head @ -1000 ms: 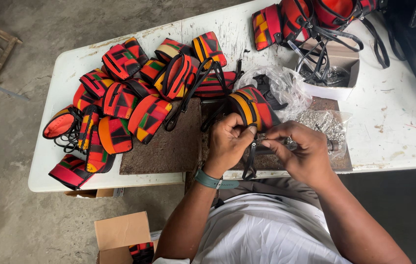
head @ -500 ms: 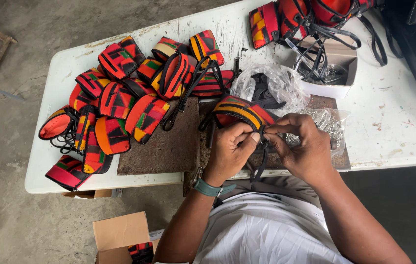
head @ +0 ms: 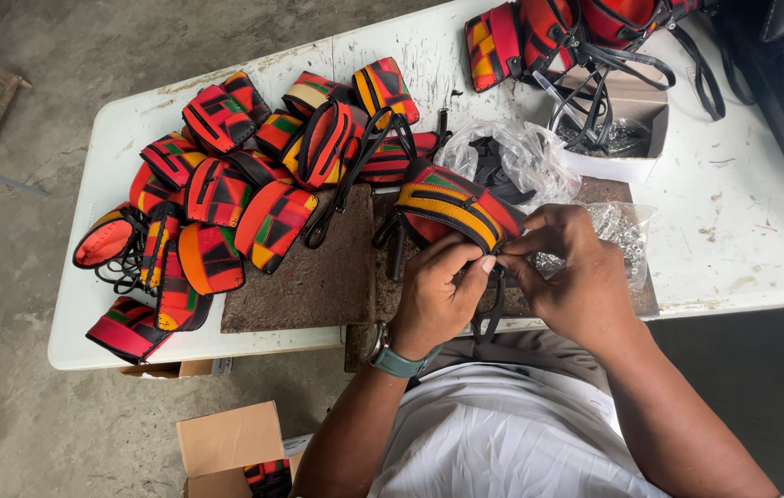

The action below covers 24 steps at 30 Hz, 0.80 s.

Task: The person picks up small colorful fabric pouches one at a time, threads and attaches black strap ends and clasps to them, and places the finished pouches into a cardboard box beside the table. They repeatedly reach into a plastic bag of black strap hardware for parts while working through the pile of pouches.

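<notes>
**Two hands working on a small striped pouch at the near edge of a white worktop**

Seen from above, a person's left hand and right hand meet at the near edge of the worktop. Both are closed in a pinch on one end of a small pouch, banded red, yellow and black, with a black strap hanging below. The pouch rests just above the fingers, on a rusty brown slab.

To do this well, it seems wise to keep the pouch braced against the slab and pinch close to the fitting, so the small part does not slip.

Counts: one pouch in hand. A heap of similar pouches fills the left end, roughly fifteen; overlap prevents an exact count. A second cluster, about three, lies at the far edge. Two clear plastic bags sit beyond the hands. One white box stands far right. One teal wristband.
</notes>
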Available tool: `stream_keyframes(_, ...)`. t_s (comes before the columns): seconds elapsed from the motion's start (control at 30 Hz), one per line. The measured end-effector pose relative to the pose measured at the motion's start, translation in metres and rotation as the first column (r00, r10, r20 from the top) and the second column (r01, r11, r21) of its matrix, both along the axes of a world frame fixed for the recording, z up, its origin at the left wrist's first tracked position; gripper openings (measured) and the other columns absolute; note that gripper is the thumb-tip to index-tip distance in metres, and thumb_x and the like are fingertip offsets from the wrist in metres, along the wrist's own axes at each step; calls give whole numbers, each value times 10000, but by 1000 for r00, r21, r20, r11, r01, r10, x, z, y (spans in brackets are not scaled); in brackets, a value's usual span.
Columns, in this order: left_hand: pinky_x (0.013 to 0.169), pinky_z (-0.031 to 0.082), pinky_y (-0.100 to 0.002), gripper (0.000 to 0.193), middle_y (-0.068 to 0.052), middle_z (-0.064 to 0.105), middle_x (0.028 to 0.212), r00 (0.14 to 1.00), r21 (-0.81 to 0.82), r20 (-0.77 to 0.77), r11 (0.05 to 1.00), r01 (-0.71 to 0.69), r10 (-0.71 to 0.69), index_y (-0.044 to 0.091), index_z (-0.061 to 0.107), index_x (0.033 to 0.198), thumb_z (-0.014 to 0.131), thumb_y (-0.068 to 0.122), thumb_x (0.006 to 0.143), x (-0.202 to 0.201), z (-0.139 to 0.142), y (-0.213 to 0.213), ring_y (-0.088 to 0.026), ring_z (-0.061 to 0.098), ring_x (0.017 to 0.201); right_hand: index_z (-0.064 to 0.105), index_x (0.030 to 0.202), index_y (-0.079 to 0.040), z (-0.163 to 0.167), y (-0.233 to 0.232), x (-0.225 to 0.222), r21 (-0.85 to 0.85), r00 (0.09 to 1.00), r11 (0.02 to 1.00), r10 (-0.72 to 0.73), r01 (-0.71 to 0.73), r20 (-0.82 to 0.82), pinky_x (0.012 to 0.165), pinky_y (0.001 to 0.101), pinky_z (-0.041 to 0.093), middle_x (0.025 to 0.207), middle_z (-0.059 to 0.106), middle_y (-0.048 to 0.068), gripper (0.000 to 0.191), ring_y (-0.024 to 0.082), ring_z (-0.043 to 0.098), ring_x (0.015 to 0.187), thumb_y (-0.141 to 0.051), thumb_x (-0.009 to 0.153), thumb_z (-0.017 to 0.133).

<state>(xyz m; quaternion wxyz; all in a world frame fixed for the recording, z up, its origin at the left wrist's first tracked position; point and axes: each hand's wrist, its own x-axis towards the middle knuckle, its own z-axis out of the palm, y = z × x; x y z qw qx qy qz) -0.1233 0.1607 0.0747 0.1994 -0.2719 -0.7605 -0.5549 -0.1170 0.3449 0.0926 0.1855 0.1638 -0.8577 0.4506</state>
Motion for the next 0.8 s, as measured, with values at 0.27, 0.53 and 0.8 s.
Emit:
stream_keyframes(0.27,723,526,-402,59,-142,670,923,998,-130,25,990,62,-59,-1,654,1008,672,53,992,9,14,-11,-316,679,834,528,1213,-5,21,8,-4,-139,962,981,165,-137,218,759,317,619,1162,752,125,509,179,781,910,-13,792,814)
stream_keyframes(0.53,726,533,-365,55,-115,686,912,985,-76,107,987,141,-132,15,657,1001,676,64,986,15,-4,-8,-263,690,817,593,1281,-26,31,13,-7,-206,889,961,252,-184,381,821,316,613,1033,816,107,543,164,775,974,12,777,792)
stream_keyframes(0.8,905,521,-271,107,-28,717,1048,707,756,379,640,136,-598,-2,702,1058,692,62,972,3,-33,-11,-93,648,974,624,1300,-66,64,3,5,35,939,959,267,-281,218,825,339,607,1116,788,93,562,219,790,998,-42,765,793)
